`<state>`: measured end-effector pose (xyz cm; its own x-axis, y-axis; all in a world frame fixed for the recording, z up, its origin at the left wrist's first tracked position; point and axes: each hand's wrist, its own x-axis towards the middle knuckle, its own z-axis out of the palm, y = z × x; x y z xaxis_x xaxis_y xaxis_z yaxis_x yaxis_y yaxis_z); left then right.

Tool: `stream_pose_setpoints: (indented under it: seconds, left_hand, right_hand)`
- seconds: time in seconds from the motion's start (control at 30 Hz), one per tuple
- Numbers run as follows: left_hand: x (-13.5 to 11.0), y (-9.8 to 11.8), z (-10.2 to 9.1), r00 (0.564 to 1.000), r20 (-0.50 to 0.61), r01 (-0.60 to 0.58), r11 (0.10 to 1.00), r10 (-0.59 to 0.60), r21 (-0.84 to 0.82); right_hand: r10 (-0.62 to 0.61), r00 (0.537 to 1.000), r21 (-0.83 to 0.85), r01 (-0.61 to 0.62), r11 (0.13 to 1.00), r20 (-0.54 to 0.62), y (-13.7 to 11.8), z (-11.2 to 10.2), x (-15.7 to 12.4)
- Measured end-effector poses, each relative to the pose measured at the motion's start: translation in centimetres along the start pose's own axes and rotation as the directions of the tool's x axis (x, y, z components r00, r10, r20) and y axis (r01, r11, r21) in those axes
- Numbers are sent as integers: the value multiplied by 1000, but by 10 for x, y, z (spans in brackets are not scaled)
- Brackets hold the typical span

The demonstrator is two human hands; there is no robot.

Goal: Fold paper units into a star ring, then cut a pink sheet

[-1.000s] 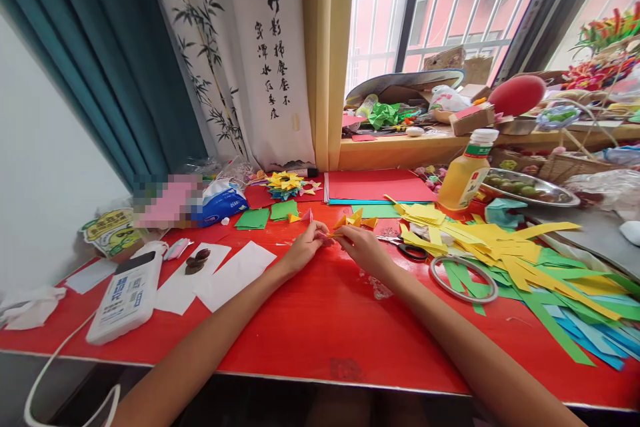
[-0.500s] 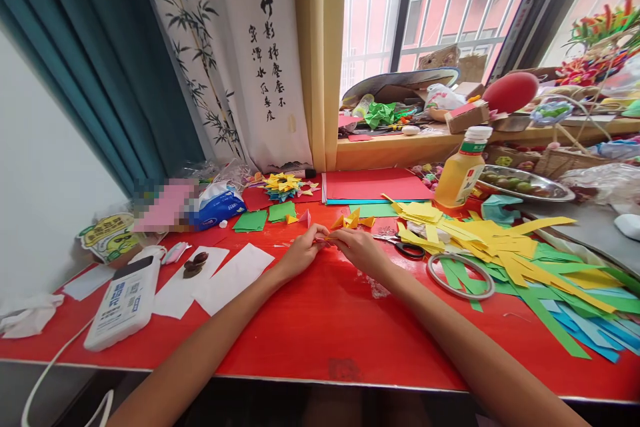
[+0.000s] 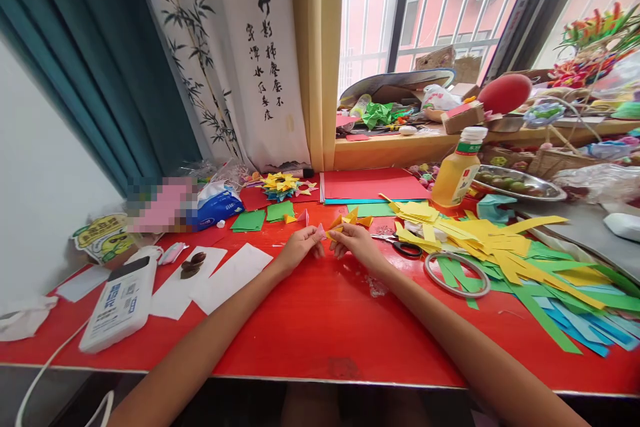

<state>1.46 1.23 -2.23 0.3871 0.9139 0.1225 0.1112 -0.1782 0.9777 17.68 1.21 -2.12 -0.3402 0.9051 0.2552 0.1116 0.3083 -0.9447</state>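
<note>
Over the middle of the red table, my left hand [image 3: 301, 248] pinches the pink end of a small pink-and-yellow folded paper piece [image 3: 321, 232]. My right hand [image 3: 358, 245] is closed on its yellow side; whether this is one piece or two joined ones I cannot tell. Just behind the hands lie a pink-and-orange folded paper piece [image 3: 299, 218] and yellow folded paper pieces [image 3: 352, 217]. To the right of my right hand are black-handled scissors [image 3: 406, 249]. A ring of layered yellow and blue folded paper [image 3: 281, 186] sits farther back.
Yellow, green and blue paper strips [image 3: 510, 254] spread across the right, with a tape roll [image 3: 457, 292] beside them. A juice bottle [image 3: 455, 177] stands behind. White paper sheets [image 3: 230, 277] and a white power bank [image 3: 120, 304] with a cable lie left. Red sheets [image 3: 373, 184] are stacked at the back.
My hands have parted slightly and turned, so the pink and yellow folded paper between the fingertips now shows. The whole view has shifted a little.
</note>
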Motion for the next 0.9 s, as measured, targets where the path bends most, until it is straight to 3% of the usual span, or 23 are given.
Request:
stream_pose_setpoints:
  seconds: [0.23,0.53,0.67,0.77,0.87,0.9]
  left_hand:
    - [0,-7,-4,999,42,3,993,-8,118]
    - [-1,-7,-3,998,56,2,983,-12,182]
    - [-3,-4,-2,999,46,2,979,-12,203]
    - [-2,-2,-1,999,34,9,988,-15,152]
    - [-1,-1,-1,1000,19,15,992,-17,129]
    - [-1,-1,-1,1000,19,16,992,-19,128]
  right_hand:
    - [43,999,104,-44,994,7,4,6,-4]
    - [36,998,13,-36,999,43,3,9,-5]
    - [43,997,-119,-35,992,59,2,9,-3]
    - [1,999,-253,-10,967,-32,-1,-4,1]
    - [-128,975,-415,42,909,-181,1,-26,6]
    - [-246,949,-582,88,808,-198,3,-34,8]
